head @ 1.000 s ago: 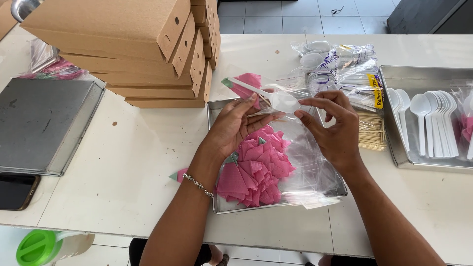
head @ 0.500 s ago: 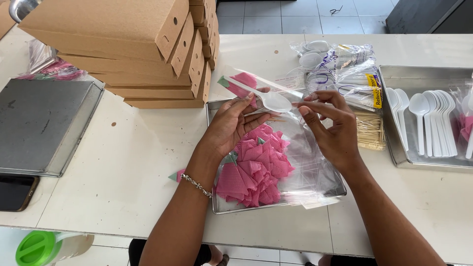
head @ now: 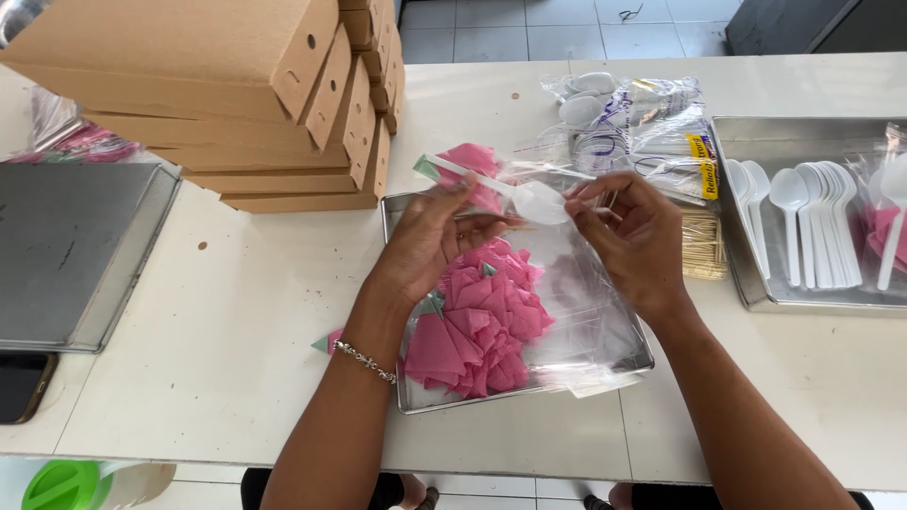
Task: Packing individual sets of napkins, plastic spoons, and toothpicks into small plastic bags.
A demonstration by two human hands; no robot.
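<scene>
A pale tabletop carries a steel tray of crinkled pink napkins just below the hands. Left hand and right hand pinch a slick clear sleeve around a white plastic spoon; it might slip out. Beyond the left hand stand stacked cardboard boxes.

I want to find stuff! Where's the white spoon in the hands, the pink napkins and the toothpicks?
white spoon [head: 539, 200], head view, on its bowl.
pink napkins [head: 482, 316], head view, middle of the pile.
toothpicks [head: 701, 247], head view, middle of the bundle.
</scene>
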